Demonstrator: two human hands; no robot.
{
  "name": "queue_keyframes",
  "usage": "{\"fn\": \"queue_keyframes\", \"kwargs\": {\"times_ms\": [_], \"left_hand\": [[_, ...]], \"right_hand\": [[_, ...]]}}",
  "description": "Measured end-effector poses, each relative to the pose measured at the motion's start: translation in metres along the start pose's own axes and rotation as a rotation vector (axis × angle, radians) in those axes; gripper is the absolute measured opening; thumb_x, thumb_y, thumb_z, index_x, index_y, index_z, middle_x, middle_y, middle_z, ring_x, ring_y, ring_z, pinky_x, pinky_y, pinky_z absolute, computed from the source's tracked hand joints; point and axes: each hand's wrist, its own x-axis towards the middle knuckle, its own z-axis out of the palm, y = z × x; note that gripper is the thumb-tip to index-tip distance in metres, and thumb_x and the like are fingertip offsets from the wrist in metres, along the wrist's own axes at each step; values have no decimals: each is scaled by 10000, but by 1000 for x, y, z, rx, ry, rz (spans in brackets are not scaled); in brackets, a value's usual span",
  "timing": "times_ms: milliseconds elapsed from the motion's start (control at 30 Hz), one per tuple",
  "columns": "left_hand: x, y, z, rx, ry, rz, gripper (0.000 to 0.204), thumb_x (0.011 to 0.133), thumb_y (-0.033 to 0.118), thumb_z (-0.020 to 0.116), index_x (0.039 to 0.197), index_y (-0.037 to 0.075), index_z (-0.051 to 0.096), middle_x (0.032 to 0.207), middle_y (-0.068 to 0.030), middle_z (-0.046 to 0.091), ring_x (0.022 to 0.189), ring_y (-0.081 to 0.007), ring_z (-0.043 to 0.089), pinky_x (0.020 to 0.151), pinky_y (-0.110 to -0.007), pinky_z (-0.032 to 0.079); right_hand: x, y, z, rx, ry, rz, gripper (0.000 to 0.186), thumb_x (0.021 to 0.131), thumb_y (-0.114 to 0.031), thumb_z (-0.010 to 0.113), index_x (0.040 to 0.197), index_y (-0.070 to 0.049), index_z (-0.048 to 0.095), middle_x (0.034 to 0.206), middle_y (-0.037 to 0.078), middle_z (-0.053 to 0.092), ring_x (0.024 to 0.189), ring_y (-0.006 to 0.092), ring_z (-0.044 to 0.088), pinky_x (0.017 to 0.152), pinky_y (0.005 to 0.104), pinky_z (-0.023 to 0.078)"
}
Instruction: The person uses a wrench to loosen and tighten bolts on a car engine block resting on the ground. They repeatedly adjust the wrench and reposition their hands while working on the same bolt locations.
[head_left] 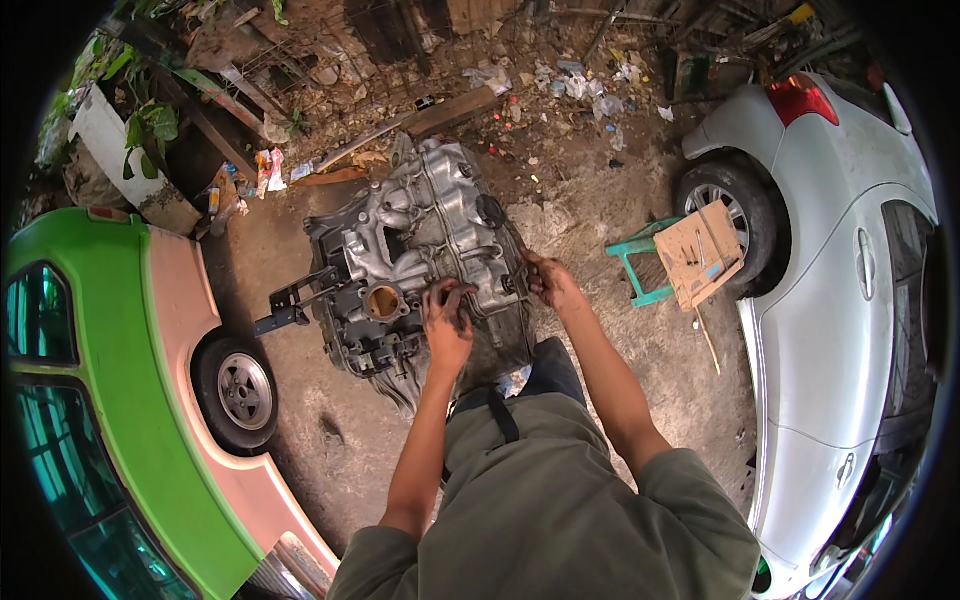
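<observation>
A grey metal car engine (420, 250) lies on the dirt ground in front of me, with a round open port on its near left side. My left hand (447, 318), dark with grease, rests on the engine's near edge with its fingers curled against the metal. At the engine's right near corner my right hand (548, 283) presses on the casing, fingers bent around the edge. Whether either hand holds a small tool or part cannot be made out.
A green and pink car (120, 400) stands close on the left, a white car (850, 300) on the right. A green stool (640, 270) topped with cardboard and tools sits beside the white car's wheel. Planks, litter and plants lie at the back.
</observation>
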Motion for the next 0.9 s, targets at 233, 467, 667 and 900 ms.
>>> {"fn": "queue_keyframes", "kwargs": {"times_ms": [233, 467, 667, 900], "left_hand": [[0, 2, 1, -9, 27, -10, 444, 684, -71, 554, 1050, 144, 684, 1175, -92, 557, 1105, -322, 525, 960, -457, 446], [0, 3, -1, -9, 16, -15, 466, 674, -70, 559, 1065, 149, 687, 1159, -85, 561, 1094, -320, 524, 953, -456, 442], [1, 3, 0, -8, 27, 6, 465, 676, -71, 558, 1064, 151, 689, 1143, -92, 560, 1088, -322, 524, 952, -457, 440], [1, 4, -1, -7, 28, 3, 466, 679, -82, 543, 1057, 148, 690, 1153, -100, 562, 1099, -320, 527, 960, -450, 439]], "right_hand": [[-56, 65, -49, 82, -62, -8, 102, 992, -224, 634, 965, -127, 615, 598, -57, 426, 481, 90, 368, 484, 267, 339], [-151, 34, 9, -959, 81, -803, 221, 940, -95, 646, 1133, -44, 551, 679, 175, 552, 595, 291, 552, 595, 415, 426], [-152, 9, 59, -1155, 21, -1126, 151, 938, -85, 637, 1072, -17, 622, 847, 236, 646, 762, 444, 626, 668, 457, 495], [-153, -4, 19, -960, 275, -994, 187, 1005, -153, 577, 1065, 15, 633, 722, 199, 632, 579, 252, 615, 548, 364, 487]]}}
